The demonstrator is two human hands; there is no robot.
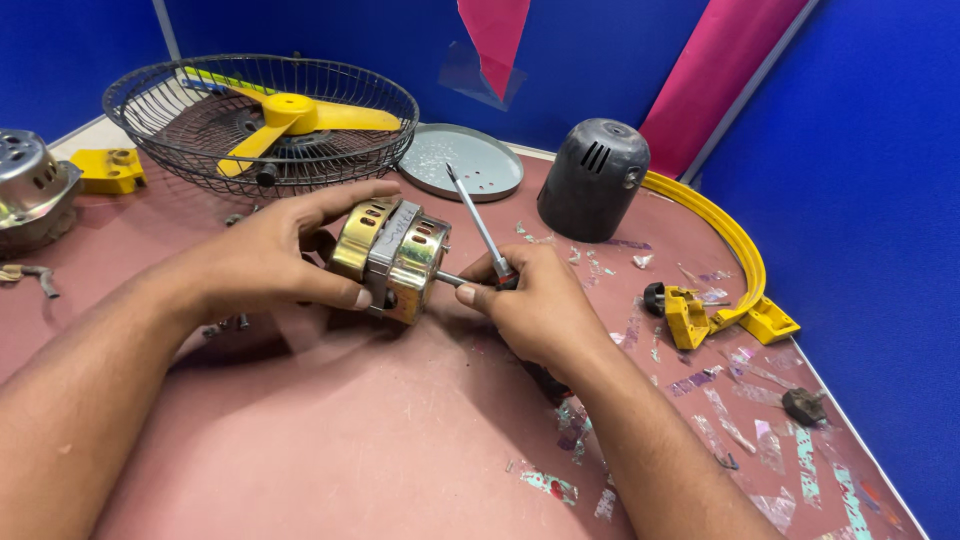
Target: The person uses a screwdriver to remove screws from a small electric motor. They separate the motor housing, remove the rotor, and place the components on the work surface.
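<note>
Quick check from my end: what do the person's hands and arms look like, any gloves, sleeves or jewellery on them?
Both are bare. The left hand and the right hand wear no gloves, and no rings show on the visible fingers. Neither wrist carries a watch or band. Both forearms are uncovered to the edge of the picture, so no sleeve is in view. Fingernails are short and unpainted.

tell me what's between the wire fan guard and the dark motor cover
In the head view, a round grey metal plate lies flat between the wire fan guard and the dark motor cover.
</note>
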